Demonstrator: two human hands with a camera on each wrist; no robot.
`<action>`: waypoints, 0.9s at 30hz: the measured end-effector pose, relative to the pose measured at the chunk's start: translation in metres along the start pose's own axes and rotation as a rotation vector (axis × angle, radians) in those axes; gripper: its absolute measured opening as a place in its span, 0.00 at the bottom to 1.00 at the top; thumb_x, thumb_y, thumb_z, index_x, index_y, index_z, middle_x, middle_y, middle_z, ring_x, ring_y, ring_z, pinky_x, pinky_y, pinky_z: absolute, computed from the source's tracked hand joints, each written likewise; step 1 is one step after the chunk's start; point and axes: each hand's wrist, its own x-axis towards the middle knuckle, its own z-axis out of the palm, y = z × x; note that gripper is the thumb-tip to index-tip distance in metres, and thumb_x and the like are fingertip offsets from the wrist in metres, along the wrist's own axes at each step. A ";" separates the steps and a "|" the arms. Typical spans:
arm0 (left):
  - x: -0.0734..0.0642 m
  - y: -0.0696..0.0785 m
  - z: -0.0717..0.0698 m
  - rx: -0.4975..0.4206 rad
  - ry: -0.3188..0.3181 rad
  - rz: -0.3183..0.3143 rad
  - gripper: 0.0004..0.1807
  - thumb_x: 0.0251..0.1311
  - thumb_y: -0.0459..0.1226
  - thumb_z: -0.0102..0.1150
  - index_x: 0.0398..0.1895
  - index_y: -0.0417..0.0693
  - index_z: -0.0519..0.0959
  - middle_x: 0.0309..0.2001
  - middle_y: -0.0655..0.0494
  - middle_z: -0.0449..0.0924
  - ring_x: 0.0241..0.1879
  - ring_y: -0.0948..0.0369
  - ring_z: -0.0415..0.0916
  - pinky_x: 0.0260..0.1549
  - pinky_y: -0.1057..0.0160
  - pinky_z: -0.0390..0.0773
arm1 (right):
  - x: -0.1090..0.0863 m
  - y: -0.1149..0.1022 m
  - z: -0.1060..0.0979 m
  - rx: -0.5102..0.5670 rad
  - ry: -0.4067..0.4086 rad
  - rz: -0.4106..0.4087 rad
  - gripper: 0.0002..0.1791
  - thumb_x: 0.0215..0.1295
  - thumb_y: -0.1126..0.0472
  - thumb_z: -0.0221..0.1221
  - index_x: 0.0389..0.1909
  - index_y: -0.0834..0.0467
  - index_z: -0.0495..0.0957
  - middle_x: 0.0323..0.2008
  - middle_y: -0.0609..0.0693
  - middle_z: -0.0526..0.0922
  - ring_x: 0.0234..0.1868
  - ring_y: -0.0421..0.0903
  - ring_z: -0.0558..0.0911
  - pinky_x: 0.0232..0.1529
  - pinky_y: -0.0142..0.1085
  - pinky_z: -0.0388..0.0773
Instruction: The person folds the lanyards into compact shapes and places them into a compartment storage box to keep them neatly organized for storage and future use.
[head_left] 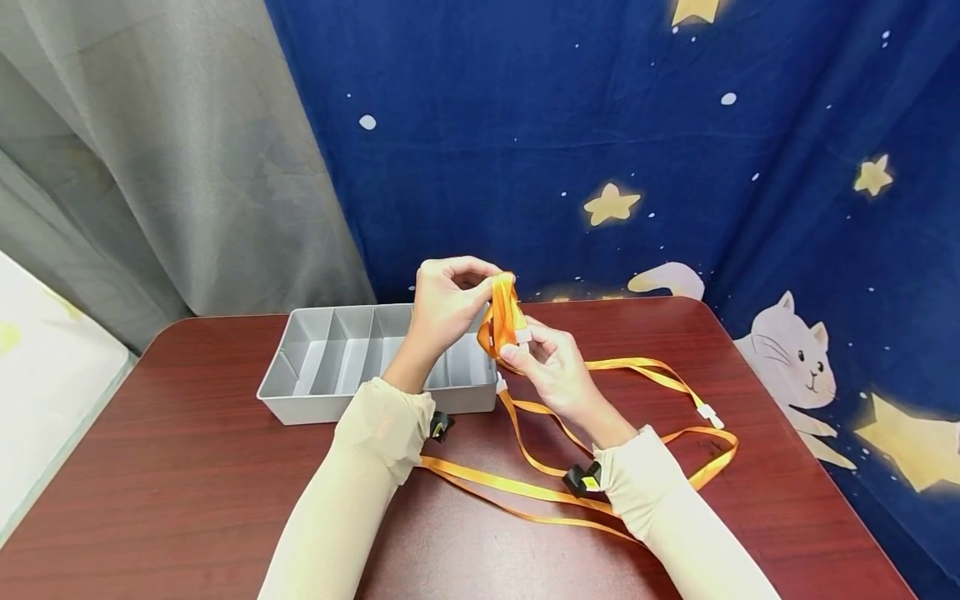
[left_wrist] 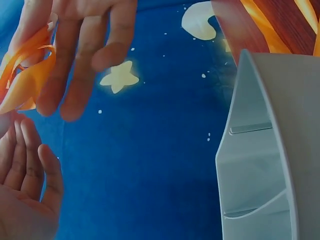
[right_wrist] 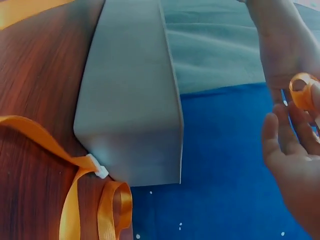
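A folded orange lanyard (head_left: 506,310) is held up in the air in front of the grey tray. My left hand (head_left: 444,307) pinches the top of its looped strap between thumb and fingertips. Lower down, my right hand (head_left: 557,371) grips the bundle near its white plastic clip (head_left: 522,336), thumb toward me. In the left wrist view, the lanyard's loops (left_wrist: 32,75) show beside the spread outer fingers of the left hand. The right wrist view shows a small orange loop (right_wrist: 301,92) between the hands; the rest of the bundle lies outside that frame.
A grey divided tray (head_left: 375,407) stands at the back of the reddish-brown table (head_left: 187,467), behind my left forearm. More orange lanyards (head_left: 517,486) lie spread under and right of my forearms, one with a white clip (head_left: 708,415) near the right edge. Curtains hang behind.
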 end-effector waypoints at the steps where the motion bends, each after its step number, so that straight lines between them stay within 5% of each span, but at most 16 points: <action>1: 0.000 0.000 0.000 0.016 0.007 0.000 0.06 0.52 0.33 0.75 0.28 0.38 0.87 0.26 0.50 0.86 0.24 0.60 0.82 0.29 0.65 0.81 | -0.001 0.000 0.000 -0.008 0.008 0.000 0.12 0.69 0.68 0.60 0.49 0.70 0.79 0.51 0.57 0.82 0.50 0.50 0.82 0.54 0.38 0.79; 10: 0.000 -0.001 -0.002 0.084 0.000 -0.047 0.06 0.53 0.35 0.74 0.26 0.40 0.87 0.25 0.51 0.86 0.24 0.62 0.80 0.27 0.67 0.77 | -0.007 0.001 0.000 0.071 -0.063 0.011 0.12 0.74 0.65 0.55 0.51 0.68 0.77 0.35 0.63 0.84 0.41 0.57 0.84 0.48 0.47 0.82; 20: 0.001 -0.001 -0.010 -0.046 -0.113 -0.228 0.07 0.55 0.33 0.70 0.30 0.35 0.86 0.26 0.52 0.84 0.25 0.55 0.78 0.25 0.64 0.76 | -0.013 -0.010 -0.004 0.251 -0.083 0.096 0.16 0.74 0.64 0.55 0.57 0.68 0.75 0.38 0.61 0.82 0.38 0.54 0.84 0.53 0.50 0.79; 27: -0.001 -0.006 -0.015 -0.071 -0.146 -0.235 0.06 0.55 0.30 0.68 0.32 0.33 0.85 0.27 0.52 0.84 0.24 0.59 0.78 0.25 0.63 0.77 | -0.014 -0.013 -0.008 0.260 -0.078 0.141 0.13 0.73 0.64 0.56 0.53 0.66 0.77 0.31 0.61 0.77 0.30 0.50 0.80 0.44 0.43 0.83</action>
